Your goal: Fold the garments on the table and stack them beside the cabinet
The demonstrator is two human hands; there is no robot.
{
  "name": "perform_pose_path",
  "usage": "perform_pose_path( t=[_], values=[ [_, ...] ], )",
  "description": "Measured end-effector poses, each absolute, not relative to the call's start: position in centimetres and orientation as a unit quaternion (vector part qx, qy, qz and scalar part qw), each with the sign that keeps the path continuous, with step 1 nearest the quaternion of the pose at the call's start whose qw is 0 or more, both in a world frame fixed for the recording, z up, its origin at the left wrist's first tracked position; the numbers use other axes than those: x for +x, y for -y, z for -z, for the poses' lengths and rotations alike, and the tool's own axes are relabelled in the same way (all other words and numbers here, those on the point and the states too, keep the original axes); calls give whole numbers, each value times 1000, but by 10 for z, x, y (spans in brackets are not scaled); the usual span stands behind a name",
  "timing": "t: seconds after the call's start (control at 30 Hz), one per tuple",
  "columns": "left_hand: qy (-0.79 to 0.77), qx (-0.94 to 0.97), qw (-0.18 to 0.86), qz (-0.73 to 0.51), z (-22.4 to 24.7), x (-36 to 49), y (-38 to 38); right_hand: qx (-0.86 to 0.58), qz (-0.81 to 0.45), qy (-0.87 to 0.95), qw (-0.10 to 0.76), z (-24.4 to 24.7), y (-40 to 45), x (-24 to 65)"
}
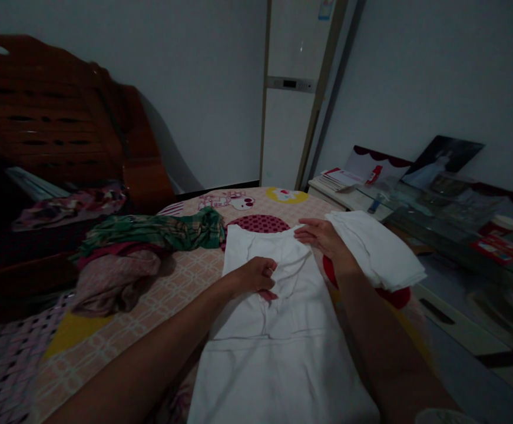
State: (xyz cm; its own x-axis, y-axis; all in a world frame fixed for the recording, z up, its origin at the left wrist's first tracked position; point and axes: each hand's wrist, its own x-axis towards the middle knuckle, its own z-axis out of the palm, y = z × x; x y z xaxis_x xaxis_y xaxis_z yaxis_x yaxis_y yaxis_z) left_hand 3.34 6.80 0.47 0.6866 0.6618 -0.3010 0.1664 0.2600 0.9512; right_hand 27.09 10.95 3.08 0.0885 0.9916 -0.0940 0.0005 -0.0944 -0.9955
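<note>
A white garment (283, 353) lies lengthwise on a patterned cloth-covered surface (185, 282), its neckline at the far end. Over its upper middle is my left hand (256, 278), fingers curled and apart, with nothing visible between them. My right hand (320, 237) rests at the garment's far right shoulder, its fingers extended and slightly spread. Just right of that hand sits a stack of folded white cloth (375, 250).
Green plaid cloth (159, 231) and a crumpled pinkish cloth (115, 280) lie to the left. A wooden chair (57, 118) stands behind them. On the right is a glass-topped cabinet (442, 224) with papers and a photo. A tall white appliance (288, 129) stands at the back.
</note>
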Motion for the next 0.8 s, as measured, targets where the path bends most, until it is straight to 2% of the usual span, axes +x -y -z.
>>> perform_pose_path(
  t=[0.1, 0.17, 0.27, 0.37, 0.5, 0.57, 0.63, 0.8],
  values=[
    [-360, 617, 692, -102, -4, 24, -78, -587, -441, 422, 532, -25, -115, 287],
    [-386, 653, 644, -101, -5, 22, -83, -604, -423, 411, 536, -20, -118, 297],
    [-426, 745, 462, -225, -5, 28, -84, -611, -416, 412, 533, -12, -121, 302],
    [-352, 826, 303, -319, -1, 43, -77, -605, -425, 429, 519, -5, -124, 299],
    [-312, 894, 186, -261, 11, 64, -67, -594, -433, 438, 517, 1, -126, 295],
    [-348, 892, 175, -230, 15, 68, -68, -598, -423, 428, 529, 3, -128, 296],
    [-393, 862, 200, -250, 17, 65, -74, -610, -408, 420, 534, 6, -129, 298],
    [-521, 687, 348, -368, 19, 45, -100, -641, -355, 447, 513, 16, -135, 304]
  ],
)
